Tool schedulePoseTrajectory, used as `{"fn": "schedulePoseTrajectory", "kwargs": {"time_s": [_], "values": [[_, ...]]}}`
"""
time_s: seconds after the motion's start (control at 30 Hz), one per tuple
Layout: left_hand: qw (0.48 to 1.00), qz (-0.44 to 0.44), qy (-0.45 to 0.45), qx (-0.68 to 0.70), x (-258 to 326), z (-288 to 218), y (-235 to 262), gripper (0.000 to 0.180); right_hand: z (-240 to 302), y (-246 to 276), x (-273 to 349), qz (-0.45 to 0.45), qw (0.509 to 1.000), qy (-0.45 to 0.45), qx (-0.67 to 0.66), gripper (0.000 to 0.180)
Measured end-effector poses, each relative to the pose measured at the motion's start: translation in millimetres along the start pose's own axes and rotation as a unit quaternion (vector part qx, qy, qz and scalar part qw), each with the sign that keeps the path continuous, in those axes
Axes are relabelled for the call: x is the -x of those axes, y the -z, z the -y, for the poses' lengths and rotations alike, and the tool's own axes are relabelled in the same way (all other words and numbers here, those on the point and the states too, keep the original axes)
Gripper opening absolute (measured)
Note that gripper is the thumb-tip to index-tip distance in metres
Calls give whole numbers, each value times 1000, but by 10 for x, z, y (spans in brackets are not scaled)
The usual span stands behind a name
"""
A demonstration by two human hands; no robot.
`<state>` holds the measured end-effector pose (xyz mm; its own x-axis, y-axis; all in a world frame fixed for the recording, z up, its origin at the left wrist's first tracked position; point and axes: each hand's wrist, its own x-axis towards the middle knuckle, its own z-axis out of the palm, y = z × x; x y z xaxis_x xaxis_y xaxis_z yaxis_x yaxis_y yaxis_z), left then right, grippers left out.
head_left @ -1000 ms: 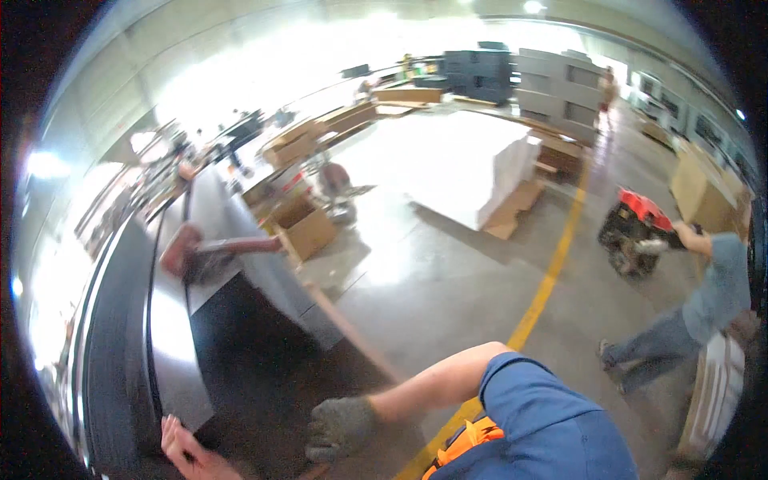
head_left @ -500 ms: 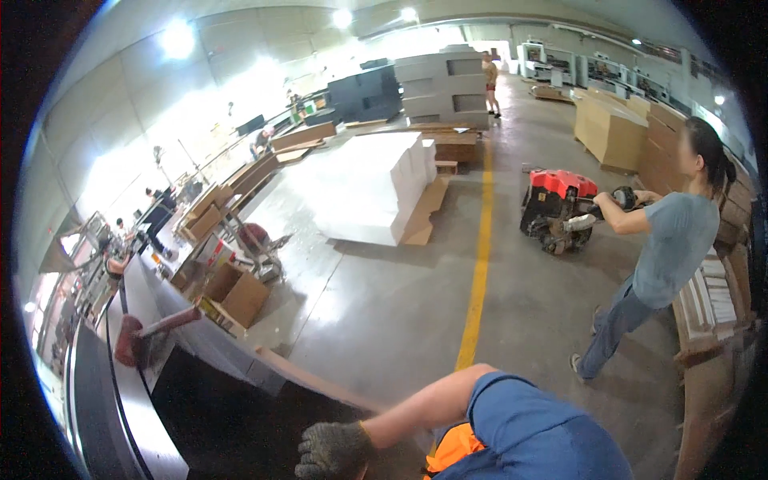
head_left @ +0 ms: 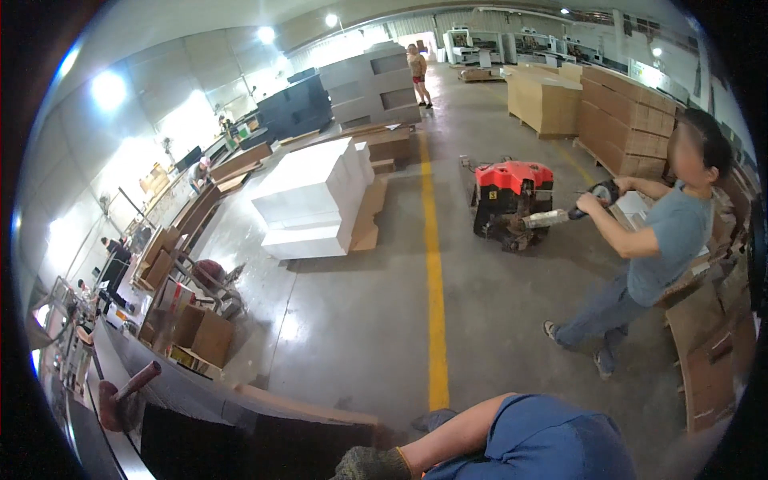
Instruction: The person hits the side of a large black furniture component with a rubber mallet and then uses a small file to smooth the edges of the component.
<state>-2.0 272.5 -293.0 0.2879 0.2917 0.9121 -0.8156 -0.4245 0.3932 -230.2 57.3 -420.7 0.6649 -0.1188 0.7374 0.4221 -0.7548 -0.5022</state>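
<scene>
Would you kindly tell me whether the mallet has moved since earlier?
No, the mallet appears unmoved beside the far-left corner of the dark panel.

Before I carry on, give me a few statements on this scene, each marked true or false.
1. The person's right hand wears a grey knitted glove. True.
2. The reddish-brown mallet is in that right hand. False: it lies at the lower left, apart from the hand.
3. A co-worker holds the handle of a red-and-black pallet truck. True.
4. The white stack stands right of the yellow floor line. False: it stands left of it.
5. The person's left hand shows in the picture. False: it is out of view.
</scene>
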Motion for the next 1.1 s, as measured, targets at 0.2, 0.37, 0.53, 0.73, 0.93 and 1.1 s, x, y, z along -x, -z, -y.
{"fn": "schedulePoseTrajectory", "kwargs": {"time_s": [0.2,0.37,0.53,0.73,0.93,1.1], "values": [[998,6,-60,-1,63,-189,-435,31,-319,101,-163,2,997,-7,-73,13],[999,3,-32,18,129,-391,-810,33,-530,380,-313,65,993,-42,-88,14],[1000,-1,-29,8,211,-530,-1200,32,-850,625,-374,72,994,-51,-67,15],[1000,-5,-7,6,305,-857,-1707,29,-1253,991,-462,9,997,-15,-72,12],[998,-3,-41,51,320,-1059,-2111,24,-1487,1342,-609,24,994,-25,-99,12],[998,4,-40,41,391,-1305,-2404,26,-1715,1547,-715,-22,1000,14,-8,21]]}}
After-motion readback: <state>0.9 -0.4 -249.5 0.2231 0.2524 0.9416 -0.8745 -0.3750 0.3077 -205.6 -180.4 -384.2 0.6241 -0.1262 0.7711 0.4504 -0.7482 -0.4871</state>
